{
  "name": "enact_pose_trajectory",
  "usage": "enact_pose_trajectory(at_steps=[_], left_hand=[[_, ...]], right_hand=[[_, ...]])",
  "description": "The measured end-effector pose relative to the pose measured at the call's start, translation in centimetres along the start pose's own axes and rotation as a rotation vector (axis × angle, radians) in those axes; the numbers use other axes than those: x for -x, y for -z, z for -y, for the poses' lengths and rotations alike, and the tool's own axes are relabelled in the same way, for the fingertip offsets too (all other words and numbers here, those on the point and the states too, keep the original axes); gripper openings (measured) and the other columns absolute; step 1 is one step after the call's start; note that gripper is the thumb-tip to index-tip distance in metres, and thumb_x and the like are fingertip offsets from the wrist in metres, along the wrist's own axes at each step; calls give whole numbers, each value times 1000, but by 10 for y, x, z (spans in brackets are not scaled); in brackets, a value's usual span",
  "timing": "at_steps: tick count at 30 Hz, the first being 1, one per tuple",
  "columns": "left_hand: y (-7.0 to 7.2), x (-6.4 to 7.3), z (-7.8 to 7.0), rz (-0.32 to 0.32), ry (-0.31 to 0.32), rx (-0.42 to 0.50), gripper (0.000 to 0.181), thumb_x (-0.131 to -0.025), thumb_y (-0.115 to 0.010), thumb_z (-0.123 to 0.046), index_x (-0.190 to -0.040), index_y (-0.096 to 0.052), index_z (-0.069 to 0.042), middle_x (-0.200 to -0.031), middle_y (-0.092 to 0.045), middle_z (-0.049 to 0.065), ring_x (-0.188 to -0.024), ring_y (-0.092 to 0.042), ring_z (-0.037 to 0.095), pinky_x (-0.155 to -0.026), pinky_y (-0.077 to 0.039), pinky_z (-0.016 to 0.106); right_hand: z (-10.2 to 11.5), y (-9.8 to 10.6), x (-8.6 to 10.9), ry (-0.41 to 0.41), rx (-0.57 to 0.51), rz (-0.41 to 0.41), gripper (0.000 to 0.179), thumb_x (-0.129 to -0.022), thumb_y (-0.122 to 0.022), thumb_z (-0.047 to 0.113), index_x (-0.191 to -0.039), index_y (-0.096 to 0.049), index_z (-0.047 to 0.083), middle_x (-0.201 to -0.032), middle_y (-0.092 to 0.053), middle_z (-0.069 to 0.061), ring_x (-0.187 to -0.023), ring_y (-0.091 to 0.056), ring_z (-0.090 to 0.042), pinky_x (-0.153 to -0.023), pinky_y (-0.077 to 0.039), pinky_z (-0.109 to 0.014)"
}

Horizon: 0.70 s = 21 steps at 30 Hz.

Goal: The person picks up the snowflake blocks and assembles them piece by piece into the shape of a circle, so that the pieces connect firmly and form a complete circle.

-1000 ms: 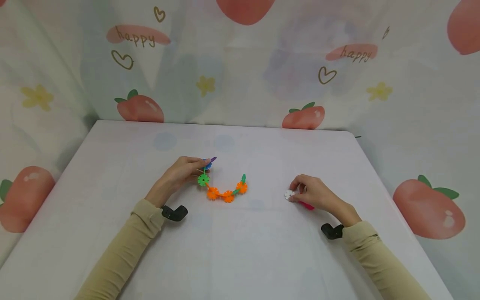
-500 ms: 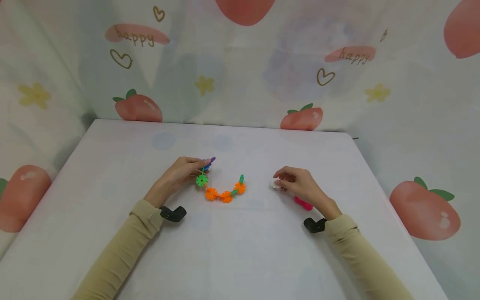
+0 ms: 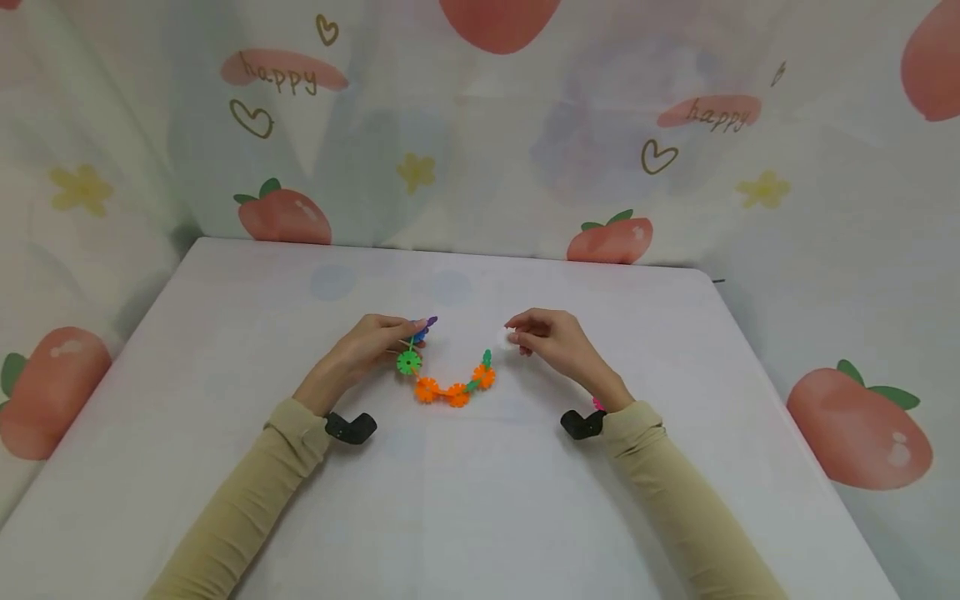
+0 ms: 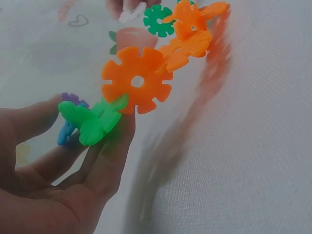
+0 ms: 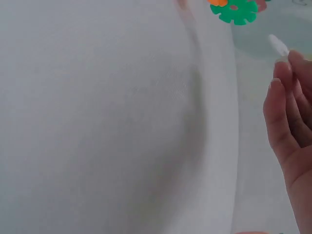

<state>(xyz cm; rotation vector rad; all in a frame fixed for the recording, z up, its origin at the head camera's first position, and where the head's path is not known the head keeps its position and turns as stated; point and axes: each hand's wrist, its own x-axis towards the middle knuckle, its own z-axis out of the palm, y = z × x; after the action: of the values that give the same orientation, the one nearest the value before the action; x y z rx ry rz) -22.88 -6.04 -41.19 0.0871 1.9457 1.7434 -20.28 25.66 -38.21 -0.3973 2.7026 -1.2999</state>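
Note:
My left hand pinches the blue and purple end of a curved chain of interlocking plastic snowflake discs. A light green disc sits close by the fingers, followed by several orange discs. Dark green discs are joined among the orange ones and at the far end. In the left wrist view the chain hangs above its shadow. To the right, my right hand pinches a white snowflake disc between thumb and fingers. That disc is near the dark green end but apart from it.
Beyond my right wrist a pink disc lies on the white table, mostly hidden by the wrist. A black wrist camera is strapped at the left cuff and another at the right. A printed curtain hangs behind the table.
My right hand has carried the white disc leftward and away from me, toward the chain's dark green end, leaving the pink disc behind. The left hand and chain have stayed nearly still.

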Motion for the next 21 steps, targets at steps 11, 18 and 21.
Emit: enact_pose_trajectory(at_steps=[11,18,21], left_hand=[[0,-3,3,15,-6,19,42,-105,-62,-27,-126,-66,9,-113,-74,21,-90,-72,16,-86,-60,27],[1,-3,1,4,10,19,41,-106,-59,-26,-128,-67,9,-109,-75,19,-88,-72,15,-86,-60,27],[1,-2,1,7,4,31,41,-106,-60,-26,-126,-68,9,-103,-76,15,-87,-72,16,-86,-60,28]], right_hand=[[13,-30,-36,115,-30,-33,21,-97,-73,18,-116,-75,8,-90,-75,-9,-81,-71,-32,-73,-56,-29],[22,-45,-48,138,-60,-40,20,-97,-73,16,-114,-76,6,-88,-76,-11,-78,-71,-32,-72,-57,-29],[24,-52,-52,145,-62,-41,19,-98,-73,16,-113,-76,6,-88,-76,-11,-78,-71,-33,-71,-57,-28]])
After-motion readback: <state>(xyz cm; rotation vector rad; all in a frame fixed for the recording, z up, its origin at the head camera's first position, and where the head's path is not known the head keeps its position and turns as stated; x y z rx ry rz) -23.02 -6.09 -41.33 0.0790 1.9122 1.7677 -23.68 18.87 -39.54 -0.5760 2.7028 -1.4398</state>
